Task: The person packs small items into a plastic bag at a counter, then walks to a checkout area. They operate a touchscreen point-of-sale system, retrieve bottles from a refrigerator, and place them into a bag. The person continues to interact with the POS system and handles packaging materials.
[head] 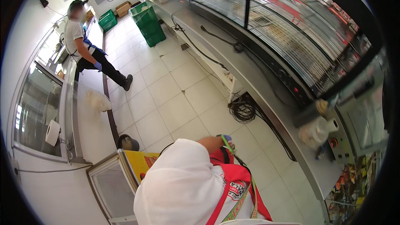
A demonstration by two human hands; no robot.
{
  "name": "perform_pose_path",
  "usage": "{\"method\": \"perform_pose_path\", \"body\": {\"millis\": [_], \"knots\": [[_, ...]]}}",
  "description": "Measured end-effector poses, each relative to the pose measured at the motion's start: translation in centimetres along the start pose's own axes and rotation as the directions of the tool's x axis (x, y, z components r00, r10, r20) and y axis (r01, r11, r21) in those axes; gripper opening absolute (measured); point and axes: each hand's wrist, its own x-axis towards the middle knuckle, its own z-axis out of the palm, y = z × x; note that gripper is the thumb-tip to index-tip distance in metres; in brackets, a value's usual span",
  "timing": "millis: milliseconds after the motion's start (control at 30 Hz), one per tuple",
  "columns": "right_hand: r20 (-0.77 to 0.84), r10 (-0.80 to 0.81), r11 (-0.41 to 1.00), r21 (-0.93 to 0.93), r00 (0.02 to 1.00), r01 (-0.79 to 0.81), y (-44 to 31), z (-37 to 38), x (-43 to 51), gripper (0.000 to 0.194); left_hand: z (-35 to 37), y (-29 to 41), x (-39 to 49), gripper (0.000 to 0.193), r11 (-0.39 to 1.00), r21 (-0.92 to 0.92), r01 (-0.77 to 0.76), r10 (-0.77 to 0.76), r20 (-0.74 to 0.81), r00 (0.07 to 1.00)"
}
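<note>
My left forearm reaches out from a white sleeve, and my left hand (227, 138) is in a blue-violet glove beside my red apron (232, 175). Only a small part of that hand shows, so its fingers and anything in them are hidden. Right by it is a bright green strip (227, 144), close to the dark clip end of a patterned lanyard (247, 190) hanging from my neck. Whether the hand grips the strip cannot be told. My right hand is out of view. Before me lies a floor of pale tiles (175, 97).
A steel counter (250, 65) with loose cables runs along glass display cases (281, 31) on the right. Coiled black cable (242, 111) hangs near the floor. Stacked green crates (147, 23) stand ahead. At left are a co-worker (79, 34), a dark bucket (132, 143) and a glass-topped chest (112, 190).
</note>
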Motion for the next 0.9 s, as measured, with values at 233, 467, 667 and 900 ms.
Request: {"method": "perform_pose_path", "body": {"millis": [233, 467, 667, 900], "knots": [[-0.008, -0.053, 0.873, 0.485, 0.999, 0.050, -4.8, -25.5, -2.3, 0.041, 5.8, 13.2, -6.6, 0.026, 0.771, -0.412, 0.485, -0.432, 0.222, 0.874], [0.164, 0.080, 0.621, 0.763, 0.983, -0.178, 11.5, -29.5, -8.5, 0.034, 6.5, 28.9, 4.2, 0.027, 0.912, -0.194, 0.362, -0.367, 0.007, 0.930], [0.115, 0.423, 0.669, 0.629, 0.899, -0.396, 31.8, -24.6, -13.7, 0.025, 5.8, 52.3, 11.6, 0.033, 0.979, -0.116, -0.169, 0.129, -0.296, 0.946], [0.065, 0.354, 0.735, 0.597, 0.933, -0.321, 43.7, -25.5, -16.6, 0.020, 15.1, 64.4, 17.2, 0.024, 0.987, -0.153, -0.044, 0.017, -0.168, 0.986]]}}
